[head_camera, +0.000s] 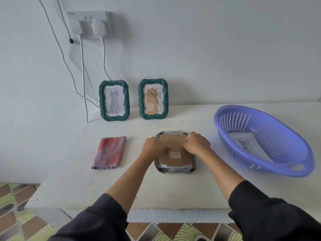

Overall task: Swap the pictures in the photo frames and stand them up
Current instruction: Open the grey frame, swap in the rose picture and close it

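Observation:
A photo frame (175,166) lies face down in the middle of the white table, its brown cardboard back (173,145) with a barcode label facing up. My left hand (153,147) grips the left edge of that back, fingers curled. My right hand (197,143) grips the right edge, fingers curled too. Two green frames stand against the wall: one with a cat picture (114,100) and one with a plant drawing (153,99). A loose cat picture (245,142) lies inside the purple basket.
The purple plastic basket (271,159) sits at the right. A folded red-purple cloth (110,152) lies left of the hands. A wall socket (90,23) with plugs and hanging white cables (84,84) is at the back left. The table's front edge (156,210) is near me.

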Demonstrator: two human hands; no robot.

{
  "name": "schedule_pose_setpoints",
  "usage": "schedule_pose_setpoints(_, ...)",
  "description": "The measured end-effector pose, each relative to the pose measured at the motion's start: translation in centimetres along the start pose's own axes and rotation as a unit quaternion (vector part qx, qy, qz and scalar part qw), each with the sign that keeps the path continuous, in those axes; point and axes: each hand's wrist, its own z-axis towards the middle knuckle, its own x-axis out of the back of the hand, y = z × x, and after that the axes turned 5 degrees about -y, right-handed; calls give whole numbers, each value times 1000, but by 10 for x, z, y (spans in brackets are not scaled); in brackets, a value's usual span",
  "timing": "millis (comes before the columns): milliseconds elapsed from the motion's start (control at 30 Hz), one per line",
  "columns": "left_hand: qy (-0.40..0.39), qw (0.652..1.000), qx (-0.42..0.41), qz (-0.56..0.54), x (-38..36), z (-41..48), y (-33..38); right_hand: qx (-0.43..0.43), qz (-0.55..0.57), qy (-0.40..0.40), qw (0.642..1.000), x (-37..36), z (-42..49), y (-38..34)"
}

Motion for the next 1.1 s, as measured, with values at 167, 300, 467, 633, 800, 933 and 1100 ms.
schedule_pose_setpoints(167, -3, 1000, 1, 7, -1, -2, 0, 0, 32, -9, 999, -3, 2, 1)
schedule_pose_setpoints(300, 0, 1000, 1, 12, -2, -1, 0, 9, 18, -13, 1000, -2, 3, -1)
schedule_pose_setpoints(467, 5, 1000, 9, 22, -2, 0, 3, 8, -43, -18, 999, 2, 4, -5)
schedule_pose_setpoints(633, 17, 999, 14, 42, -3, -1, 5, 3, -87, -22, 996, 5, 1, -13)
schedule_pose_setpoints(800, 24, 999, 15, 26, -3, -7, 6, 16, -106, -19, 994, 3, 1, -13)
schedule_pose_setpoints(933, 22, 1000, 8, -7, 2, -12, 1, 7, -51, -4, 999, 2, -2, -4)
schedule_pose_setpoints(1100, 3, 1000, 14, -6, 7, -25, -8, -43, 8, 1, 999, 1, -19, 12)
